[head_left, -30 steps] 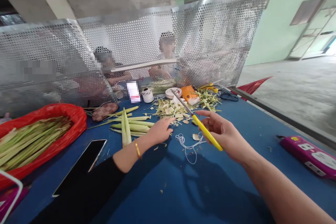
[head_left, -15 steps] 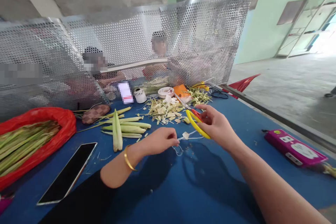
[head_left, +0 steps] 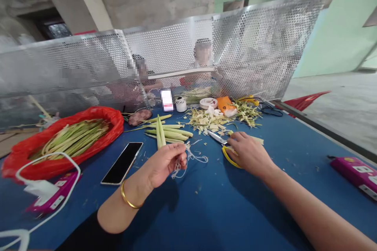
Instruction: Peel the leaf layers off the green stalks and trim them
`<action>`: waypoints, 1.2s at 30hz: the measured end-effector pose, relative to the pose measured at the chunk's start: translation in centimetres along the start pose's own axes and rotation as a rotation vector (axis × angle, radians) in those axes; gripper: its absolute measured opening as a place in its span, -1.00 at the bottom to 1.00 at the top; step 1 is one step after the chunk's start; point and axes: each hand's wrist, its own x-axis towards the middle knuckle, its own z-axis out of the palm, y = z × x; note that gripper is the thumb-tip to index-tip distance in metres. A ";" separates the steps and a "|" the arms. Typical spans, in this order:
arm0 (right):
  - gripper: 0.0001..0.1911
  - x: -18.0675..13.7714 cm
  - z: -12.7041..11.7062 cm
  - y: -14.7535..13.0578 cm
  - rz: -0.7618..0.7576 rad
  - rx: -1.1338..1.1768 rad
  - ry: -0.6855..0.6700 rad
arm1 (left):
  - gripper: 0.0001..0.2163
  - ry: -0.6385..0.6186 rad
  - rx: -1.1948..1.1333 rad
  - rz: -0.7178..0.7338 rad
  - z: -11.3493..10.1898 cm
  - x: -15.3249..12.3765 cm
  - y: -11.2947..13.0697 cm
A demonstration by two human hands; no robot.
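Note:
My left hand (head_left: 169,160), with a gold bangle at the wrist, is closed in a pinch on thin white string (head_left: 196,158), whose loops dangle below and to the right of the fingers. My right hand (head_left: 249,152) rests low at the table, its fingers curled over the yellow-handled scissors (head_left: 231,157). The blades point up and left, toward a heap of pale green plant scraps (head_left: 204,120). One handle is partly hidden under the hand. Beyond my left hand lie several trimmed pale green stalks (head_left: 173,132), one pair standing out toward me.
A red bag (head_left: 113,127) of long stalks sits at left. Near it are a phone (head_left: 123,163) and a purple power strip (head_left: 59,200) with a white cable. Another purple strip (head_left: 355,172) is at right. A perforated metal screen (head_left: 173,51) borders the back; people sit behind it.
My right hand has lowered the scissors to the table. My left hand has drawn the string back, away from the scissors. The view has swung left.

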 end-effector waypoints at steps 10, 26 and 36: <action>-0.61 0.2 3.0 -11.0 0.525 1.632 -0.408 | -0.82 0.056 -0.190 0.037 1.1 -0.2 -1.5; -0.68 0.3 3.6 -8.8 0.688 1.283 0.285 | -0.83 0.231 -0.588 -0.042 -0.4 -0.4 -1.6; -0.80 -1.1 3.0 -12.2 0.130 1.211 -0.508 | -0.87 0.276 -0.689 0.002 0.6 -0.8 -1.2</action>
